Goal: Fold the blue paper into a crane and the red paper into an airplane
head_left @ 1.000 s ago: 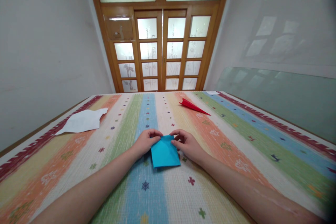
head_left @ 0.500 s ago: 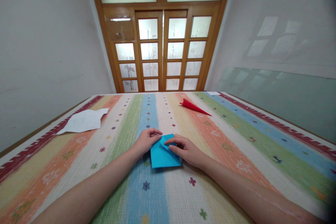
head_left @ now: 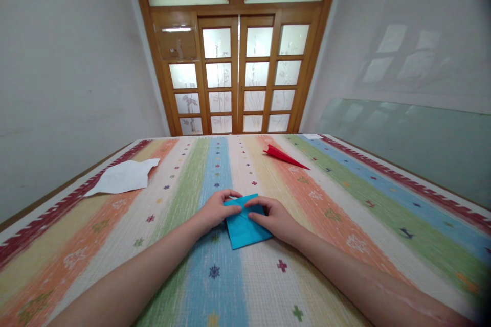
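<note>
A folded sheet of blue paper lies on the striped tablecloth in front of me, turned slightly at an angle. My left hand grips its upper left side, with the thumb on top and the fingers along the far edge. From the right, my right hand pinches the paper, its index finger and thumb resting on the upper surface near the right edge. The two hands' fingertips almost meet over the folded part, which they partly cover.
A red folded paper plane lies beyond my right hand. At the left is a creased white sheet of paper. Another white piece sits at the table's far edge. Wooden doors with glass panes stand behind the tablecloth.
The blue paper has turned a little and shifted right. A raised flap on it is now pressed flat, and my left thumb has come onto its top.
</note>
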Tool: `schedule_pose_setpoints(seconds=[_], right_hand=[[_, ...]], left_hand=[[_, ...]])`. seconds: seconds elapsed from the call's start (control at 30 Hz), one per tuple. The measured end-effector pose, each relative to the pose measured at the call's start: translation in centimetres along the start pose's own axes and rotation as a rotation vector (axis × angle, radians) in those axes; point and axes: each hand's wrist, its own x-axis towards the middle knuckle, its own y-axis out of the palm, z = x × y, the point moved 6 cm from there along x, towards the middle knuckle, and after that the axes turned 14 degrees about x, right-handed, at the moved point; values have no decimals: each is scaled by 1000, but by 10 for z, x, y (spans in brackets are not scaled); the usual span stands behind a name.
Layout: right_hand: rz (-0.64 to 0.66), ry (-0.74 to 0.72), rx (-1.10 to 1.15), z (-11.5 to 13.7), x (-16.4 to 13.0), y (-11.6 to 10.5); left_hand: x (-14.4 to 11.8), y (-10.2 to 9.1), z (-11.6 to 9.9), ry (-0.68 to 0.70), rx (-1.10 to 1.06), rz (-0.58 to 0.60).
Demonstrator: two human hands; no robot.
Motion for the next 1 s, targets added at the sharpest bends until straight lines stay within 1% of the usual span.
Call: schedule_pose_setpoints(seconds=[0.13,0.27,0.43,0.53,0.67,0.77,0.9,1.0], right_hand=[[-22,24,145,0,-1,0],[15,107,321,-2,-5,5],[24,163,397,-4,-5,6],[17,188,411,-8,-4,5],[-72,190,434,-18,0,-3],[-145,167,517,-24,3,-10],[-249,150,598,-29,6,-20],[-275,157,621,-29,6,-23]], left_hand=[[1,-1,3,1,-67,-10],[1,-2,4,-10,-138,-28],[1,-5,5,-52,-190,-81],[2,-5,6,-71,-204,-91],[1,-6,7,-60,-228,-92],[1,-9,6,-43,-284,-93],[-1,-10,1,-11,-339,-18],[-1,-8,-2,-1,-331,38]])
